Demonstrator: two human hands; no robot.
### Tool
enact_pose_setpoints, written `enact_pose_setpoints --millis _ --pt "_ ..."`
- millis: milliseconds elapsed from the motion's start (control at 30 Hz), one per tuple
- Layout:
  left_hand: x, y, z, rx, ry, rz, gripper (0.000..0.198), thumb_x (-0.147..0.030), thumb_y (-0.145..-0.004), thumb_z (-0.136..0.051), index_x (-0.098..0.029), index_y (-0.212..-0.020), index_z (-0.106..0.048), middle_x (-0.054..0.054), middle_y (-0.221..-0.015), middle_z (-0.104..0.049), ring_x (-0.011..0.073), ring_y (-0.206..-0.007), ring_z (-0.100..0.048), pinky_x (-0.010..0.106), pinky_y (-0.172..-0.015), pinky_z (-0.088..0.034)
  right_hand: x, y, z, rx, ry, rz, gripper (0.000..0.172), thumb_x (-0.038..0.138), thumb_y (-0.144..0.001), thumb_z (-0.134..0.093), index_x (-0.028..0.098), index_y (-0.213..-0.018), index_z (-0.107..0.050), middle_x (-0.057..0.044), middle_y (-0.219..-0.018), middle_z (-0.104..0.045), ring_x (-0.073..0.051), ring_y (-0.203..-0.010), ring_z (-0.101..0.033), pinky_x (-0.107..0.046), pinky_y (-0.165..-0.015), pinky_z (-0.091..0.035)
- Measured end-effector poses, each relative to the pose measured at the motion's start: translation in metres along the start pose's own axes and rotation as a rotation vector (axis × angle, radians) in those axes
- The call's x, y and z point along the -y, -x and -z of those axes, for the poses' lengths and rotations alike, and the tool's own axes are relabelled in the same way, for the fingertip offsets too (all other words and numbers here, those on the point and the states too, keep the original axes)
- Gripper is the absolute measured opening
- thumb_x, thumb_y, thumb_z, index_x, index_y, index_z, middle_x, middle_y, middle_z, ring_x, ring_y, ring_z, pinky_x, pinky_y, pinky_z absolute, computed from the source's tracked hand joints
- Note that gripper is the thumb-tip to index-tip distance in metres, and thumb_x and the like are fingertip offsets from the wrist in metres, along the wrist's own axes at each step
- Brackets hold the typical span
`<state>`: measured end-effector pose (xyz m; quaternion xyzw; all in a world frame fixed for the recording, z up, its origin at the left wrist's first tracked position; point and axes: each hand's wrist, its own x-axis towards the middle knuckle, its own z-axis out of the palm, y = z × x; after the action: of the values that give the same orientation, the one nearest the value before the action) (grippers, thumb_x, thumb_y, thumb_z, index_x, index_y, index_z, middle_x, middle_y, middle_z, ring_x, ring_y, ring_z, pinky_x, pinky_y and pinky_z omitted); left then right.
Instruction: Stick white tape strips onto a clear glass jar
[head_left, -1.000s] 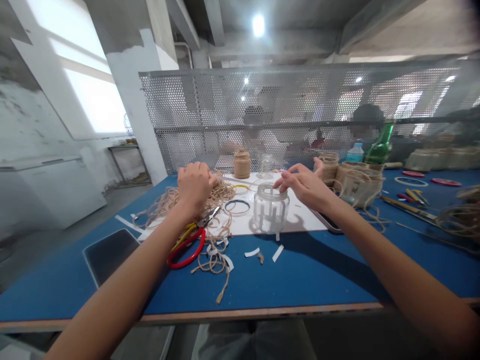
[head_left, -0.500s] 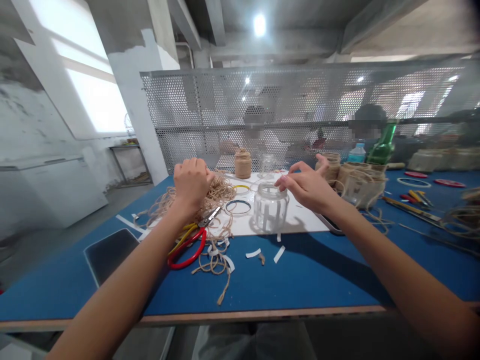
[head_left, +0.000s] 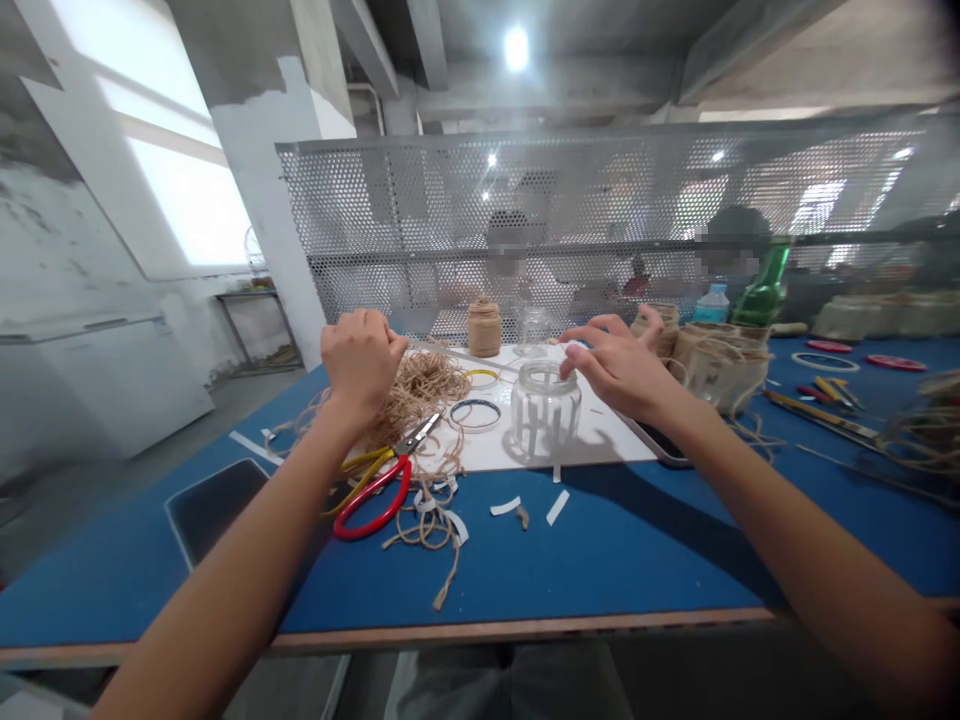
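My left hand [head_left: 361,362] is closed in a fist above the tangled twine [head_left: 427,385]; a thin pale strand or strip runs from it toward the glass jar [head_left: 546,420]. The jar stands upright on a white sheet [head_left: 487,455], with pale vertical strips on its side. At the jar's rim is my right hand [head_left: 619,365], thumb and index finger close together near the mouth, other fingers spread; what lies between its fingertips is too small to make out. Red-and-yellow-handled scissors [head_left: 405,450] lie partly open below the twine.
A twine-wrapped jar [head_left: 484,328] stands behind. Blue and yellow rings lie left of the glass jar. To the right are wrapped jars, a green bottle [head_left: 765,285], a phone [head_left: 660,443] and tools. Paper scraps lie in front. Behind a perforated screen [head_left: 420,220] sit people.
My left hand has moved left, drawing the pale strand farther from the jar. My right hand has shifted slightly at the rim, its fingers nearer the jar's mouth.
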<state>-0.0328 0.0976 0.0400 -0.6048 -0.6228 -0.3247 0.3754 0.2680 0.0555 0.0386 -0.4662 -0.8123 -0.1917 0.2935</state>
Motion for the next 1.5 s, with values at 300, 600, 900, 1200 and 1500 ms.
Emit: enact_pose_setpoints --millis 300,600,900,1200,1500 --pt "0.012 -0.004 -0.008 0.03 -0.021 0.047 0.012 -0.023 -0.076 -0.04 -0.017 -0.076 -0.051 0.011 -0.083 -0.058 0.0263 -0.084 -0.05 0.036 -0.07 -0.031 0.0 0.0 -0.003 0.011 -0.017 -0.019 0.054 0.036 -0.091 -0.02 0.03 -0.07 -0.069 0.002 -0.109 -0.059 -0.025 -0.114 -0.039 -0.06 -0.097 0.002" --pt "0.013 -0.003 -0.012 0.063 -0.021 0.064 0.017 -0.024 -0.077 -0.039 -0.015 -0.08 -0.053 0.014 -0.085 -0.059 0.0283 -0.086 -0.051 0.038 -0.072 -0.032 0.001 0.0 -0.003 0.004 -0.046 -0.023 0.052 0.033 -0.091 -0.021 0.03 -0.07 -0.068 0.002 -0.107 -0.06 -0.024 -0.112 -0.041 -0.06 -0.097 0.003" --pt "0.026 0.001 -0.018 0.329 -0.098 0.021 0.021 -0.02 -0.076 -0.039 -0.011 -0.077 -0.058 0.019 -0.081 -0.062 0.0332 -0.08 -0.056 0.042 -0.067 -0.036 0.014 0.003 -0.003 0.047 -0.13 0.028 0.054 0.039 -0.092 -0.018 0.027 -0.075 -0.068 0.001 -0.115 -0.056 -0.024 -0.117 -0.037 -0.058 -0.099 0.001" --pt "-0.05 0.024 0.0 0.304 0.511 -0.39 0.04 -0.039 -0.088 -0.033 -0.016 -0.117 -0.047 0.009 -0.116 -0.056 0.0212 -0.107 -0.048 0.035 -0.09 -0.032 0.026 0.006 -0.004 0.038 -0.209 0.11 0.046 0.035 -0.094 -0.019 0.025 -0.085 -0.064 0.0 -0.106 -0.061 -0.021 -0.114 -0.041 -0.052 -0.101 -0.001" --pt "-0.055 0.03 -0.003 0.332 0.308 -0.456 0.026 -0.029 -0.088 -0.036 -0.018 -0.08 -0.058 0.006 -0.082 -0.065 0.0218 -0.084 -0.054 0.037 -0.078 -0.032 0.021 0.003 -0.005 0.079 -0.356 0.049 0.05 0.033 -0.094 -0.016 0.019 -0.072 -0.058 0.0 -0.076 -0.064 -0.014 -0.085 -0.057 -0.047 -0.102 -0.003"
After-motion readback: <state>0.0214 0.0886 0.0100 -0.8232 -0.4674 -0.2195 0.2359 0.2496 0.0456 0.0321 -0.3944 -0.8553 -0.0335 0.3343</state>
